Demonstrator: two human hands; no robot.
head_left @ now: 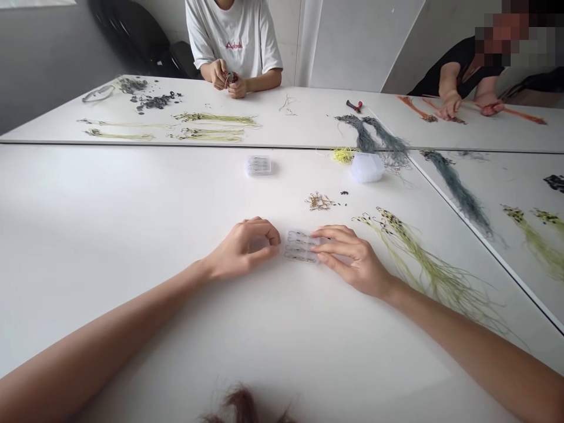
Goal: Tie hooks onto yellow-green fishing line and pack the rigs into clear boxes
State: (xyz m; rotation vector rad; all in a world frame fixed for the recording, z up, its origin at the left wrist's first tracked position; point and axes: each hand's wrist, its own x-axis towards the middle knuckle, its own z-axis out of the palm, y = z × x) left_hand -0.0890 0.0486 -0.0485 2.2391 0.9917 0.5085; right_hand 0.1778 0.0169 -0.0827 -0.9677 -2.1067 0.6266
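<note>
A small clear plastic box (302, 248) lies on the table between my hands, with several hooks on lines laid in rows inside. My left hand (244, 247) is at its left side, fingers curled and thumb and fingertips closing on what looks like the clear, raised lid. Stretched fingers of my right hand (352, 255) rest over the box's right edge and its contents, with the thumb at the near corner. Right of that hand lies a bundle of hooks on pale yellow-green lines (423, 252).
Beyond my hands lie loose gold-coloured metal pieces (321, 201), small black beads (344, 192), a filled box (259, 166), stacked clear boxes (368, 167) and yellow pieces (343, 154). Two people work across the table, near grey line bundles (363, 135) and red-and-black pliers (353, 106).
</note>
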